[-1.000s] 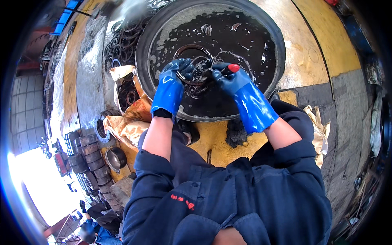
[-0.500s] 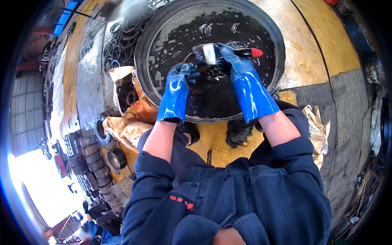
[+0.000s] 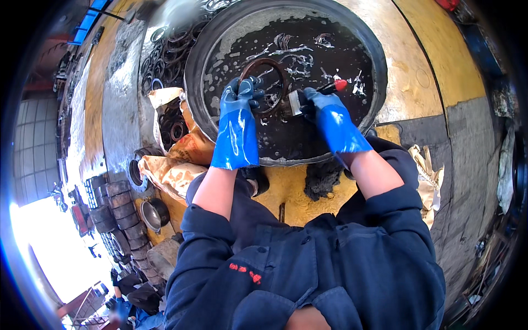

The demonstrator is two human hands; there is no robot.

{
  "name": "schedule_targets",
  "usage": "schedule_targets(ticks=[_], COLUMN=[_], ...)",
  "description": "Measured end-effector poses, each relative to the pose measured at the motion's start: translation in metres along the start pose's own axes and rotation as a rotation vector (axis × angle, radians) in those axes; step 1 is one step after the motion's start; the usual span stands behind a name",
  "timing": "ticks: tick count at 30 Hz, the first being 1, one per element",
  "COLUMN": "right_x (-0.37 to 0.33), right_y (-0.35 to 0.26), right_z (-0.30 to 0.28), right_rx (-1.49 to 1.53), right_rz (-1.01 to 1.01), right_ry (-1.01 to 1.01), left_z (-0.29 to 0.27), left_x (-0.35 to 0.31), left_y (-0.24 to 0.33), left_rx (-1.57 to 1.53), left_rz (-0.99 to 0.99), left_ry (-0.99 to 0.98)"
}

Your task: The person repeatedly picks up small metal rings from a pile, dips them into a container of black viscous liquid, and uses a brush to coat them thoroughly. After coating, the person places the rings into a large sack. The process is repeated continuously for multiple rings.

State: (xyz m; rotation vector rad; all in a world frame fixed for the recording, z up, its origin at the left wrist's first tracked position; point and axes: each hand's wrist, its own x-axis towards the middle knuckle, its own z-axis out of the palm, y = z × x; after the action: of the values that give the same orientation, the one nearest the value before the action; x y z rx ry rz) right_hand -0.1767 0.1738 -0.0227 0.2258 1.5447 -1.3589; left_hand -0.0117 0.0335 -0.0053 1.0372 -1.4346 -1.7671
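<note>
Farthest left on my feed, stacks of dark round blocks (image 3: 122, 206) stand on the floor (image 3: 286, 187), with a metal bowl (image 3: 151, 214) tipped on its side just beside them. Farther up I see a heap of dark rings (image 3: 165, 60), and below it an open paper sack (image 3: 179, 173) with more rings showing inside.

Next comes a wide round tub (image 3: 193, 71) holding dark liquid (image 3: 291, 140) with pale flecks of foam. Over it, my left hand (image 3: 239, 98), blue-gloved, has its fingers closed on the left edge of a brown ring (image 3: 285, 83), which stands tilted up above the tub. Just right of that is a flat brush (image 3: 295, 103), pale bristles toward the ring; I can't tell whether they touch it. My right hand (image 3: 320, 105), also blue-gloved, grips the brush, its dark, red-ended handle slanting up to the right.

Past the tub, a crumpled paper bag (image 3: 432, 181) lies near the right knee.
</note>
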Motion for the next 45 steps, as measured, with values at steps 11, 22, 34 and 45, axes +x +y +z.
schedule_targets(ticks=[11, 22, 34, 45], right_x=[-0.009, 0.014, -0.005, 0.017], right_y=[-0.003, 0.012, 0.004, 0.012], right_z=[0.011, 0.013, 0.010, 0.004], right_rx=[-0.998, -0.514, -0.853, -0.293], right_rz=[-1.173, -0.417, -0.934, -0.426], right_ry=[0.067, -0.257, 0.107, -0.354], left_z=[-0.005, 0.004, -0.007, 0.002], left_x=[0.011, 0.004, 0.013, 0.009], left_y=[-0.015, -0.019, -0.035, -0.017], left_rx=[0.083, 0.086, 0.241, -0.093], left_rz=[-0.023, 0.088, 0.212, 0.093], left_ry=[-0.121, -0.106, -0.160, -0.011])
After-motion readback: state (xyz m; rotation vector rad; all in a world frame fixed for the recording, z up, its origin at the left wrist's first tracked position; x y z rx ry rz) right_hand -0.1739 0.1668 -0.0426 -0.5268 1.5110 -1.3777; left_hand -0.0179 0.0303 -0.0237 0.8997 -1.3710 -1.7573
